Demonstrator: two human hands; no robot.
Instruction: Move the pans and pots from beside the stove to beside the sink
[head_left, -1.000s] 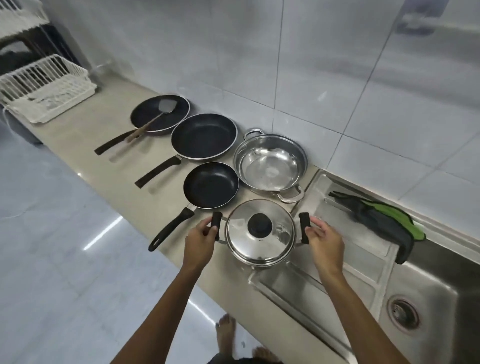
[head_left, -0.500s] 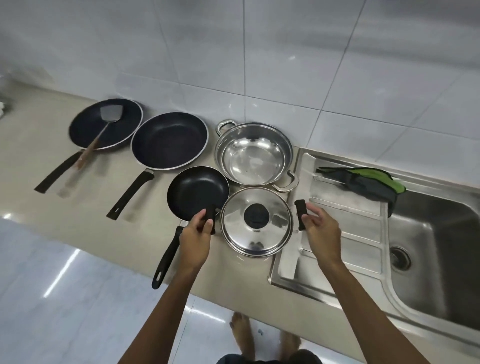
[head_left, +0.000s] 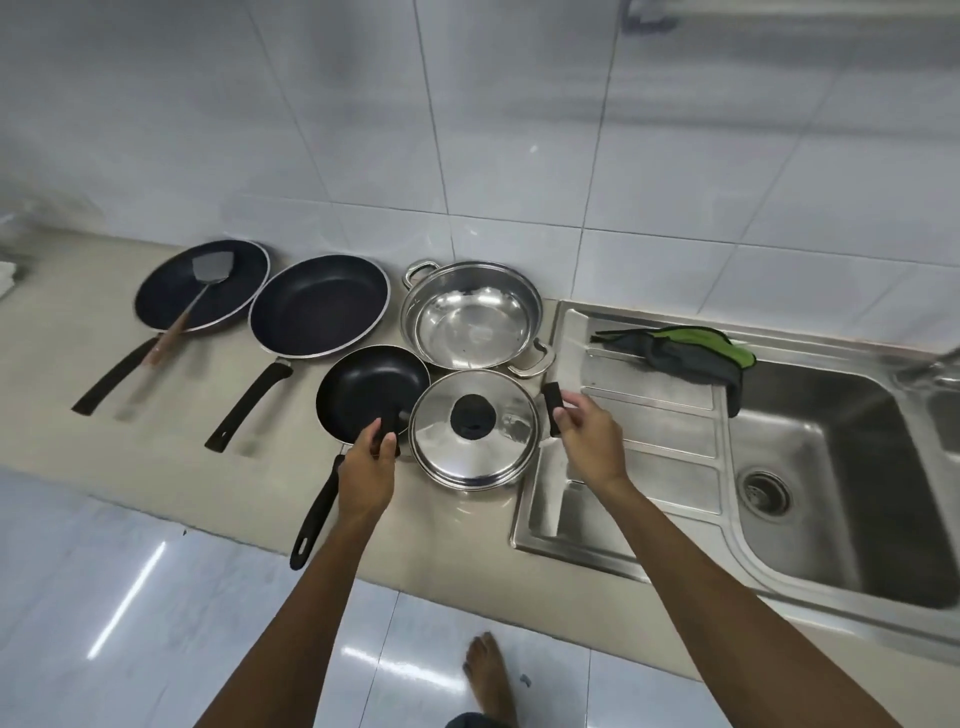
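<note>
The lidded pot (head_left: 474, 430) is seen on the tabletop (head_left: 104, 415), right at the edge of the sink (head_left: 675, 467), with its right side over the draining board. Its left black handle is gripped by the left hand (head_left: 370, 470), whose fingers are closed around it. The right hand (head_left: 587, 441) is half open: the fingers are loosened and only touch the right handle (head_left: 552, 410), or are just beside it; a full grip is not seen.

Compared with one second ago, the pot stands almost in the same place between the small pan (head_left: 371, 397) and the draining board. The right hand, which was closed on its handle half a second ago, has been relaxed, while the left grip is kept. It is judged that the pot has just been set down and is now being released.

The steel pot (head_left: 470, 317) without lid is placed behind it, and the medium pan (head_left: 319, 306) and the far pan (head_left: 202, 286) with a spatula (head_left: 208, 280) inside lie further left, all on the tabletop. A green cloth (head_left: 685, 348) lies on the sink's rim.

All five pieces are thus beside the sink, so the task seems nearly finished. Only the withdrawal of the hands is probably left, if no more pots wait out of view.
</note>
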